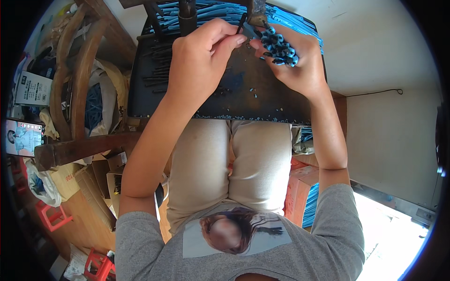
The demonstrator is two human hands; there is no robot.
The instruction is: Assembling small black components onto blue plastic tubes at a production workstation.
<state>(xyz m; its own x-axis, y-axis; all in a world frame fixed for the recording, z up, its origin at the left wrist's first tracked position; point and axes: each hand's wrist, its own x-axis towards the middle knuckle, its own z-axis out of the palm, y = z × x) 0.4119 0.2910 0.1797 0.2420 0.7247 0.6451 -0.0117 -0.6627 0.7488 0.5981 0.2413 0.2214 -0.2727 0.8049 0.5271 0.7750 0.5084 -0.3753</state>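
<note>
At the far part of the dark work tray (pixel 276 105), my left hand (pixel 199 58) pinches a thin black stick (pixel 242 23) between thumb and fingertips. My right hand (pixel 302 58) is wrapped round a bundle of slim blue sticks with black ends (pixel 280 47), the ends pointing toward me. One blue stick (pixel 251 31) juts from the bundle toward the black stick; whether the two touch, I cannot tell. Just above both hands stands the brown metal post (pixel 256 11) of a bench fixture. Loose black sticks (pixel 157 75) lie beside my left wrist.
Many blue sticks (pixel 213 11) are heaped along the tray's far side, behind the dark upright post (pixel 187 18). Blue crumbs dot the near edge. A wooden frame (pixel 79 79), a lit phone (pixel 24 137) and cardboard boxes (pixel 96 182) are at left; a pale wall (pixel 389 47) bounds the right.
</note>
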